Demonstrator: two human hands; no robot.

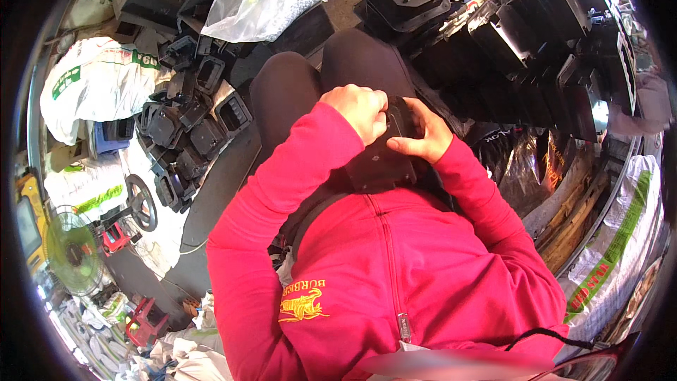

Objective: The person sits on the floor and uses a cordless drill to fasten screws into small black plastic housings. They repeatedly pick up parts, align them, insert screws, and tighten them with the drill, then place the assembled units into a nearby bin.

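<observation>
A black flat plastic part (pixel 381 164) lies across my lap, its near end close to the hem of my red jacket. My right hand (pixel 425 134) grips its right edge, thumb on top and fingers around the side. Over its far left part, my left hand (pixel 358 111) is closed in a fist, knuckles up. Whatever those fingers hold, if anything, is hidden beneath them.
Black plastic housings (pixel 194 123) lie heaped on the left. Beyond my knees sits a clear plastic bag (pixel 261 3) of small pale pieces. Black panels (pixel 508 42) are stacked at the far right. A fan (pixel 74 250) stands at the left edge.
</observation>
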